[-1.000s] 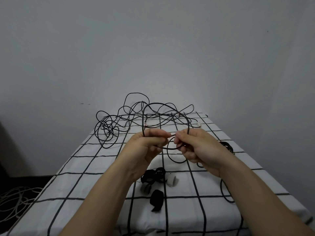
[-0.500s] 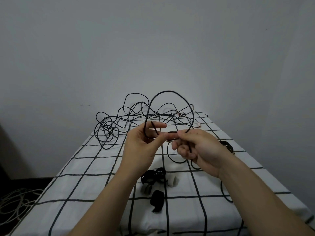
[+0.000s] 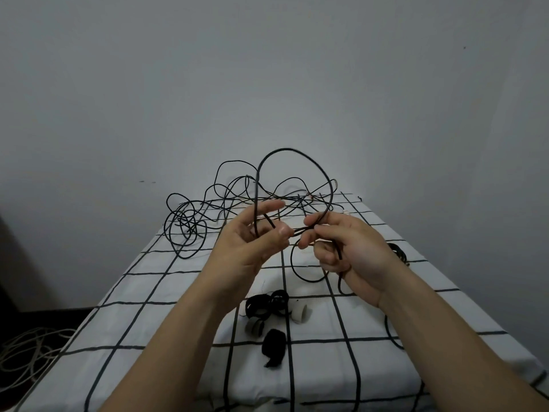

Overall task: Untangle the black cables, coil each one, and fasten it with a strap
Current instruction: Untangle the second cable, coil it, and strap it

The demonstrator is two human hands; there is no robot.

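Observation:
Both hands hold one black cable [image 3: 292, 150] above the table, and it arches in a tall loop over them. My left hand [image 3: 252, 242] has the cable running across its palm, thumb pressed on it, fingers spread. My right hand [image 3: 350, 248] pinches the cable next to that thumb and curls round a strand that drops in a lower loop. A tangle of black cables [image 3: 208, 212] lies at the table's far end. Black straps [image 3: 267, 304] lie below my hands, one more strap [image 3: 274, 346] nearer me.
The table wears a white cloth with a black grid [image 3: 166, 316]. A small white roll [image 3: 301, 313] sits by the straps. A coiled black cable [image 3: 399, 252] lies at the right edge. Pale cables [image 3: 26, 349] lie on the floor at the left. A grey wall stands behind.
The loop has risen and grown taller above my hands. My left hand has turned palm-up and its fingers have spread. My right hand has stayed close beside it.

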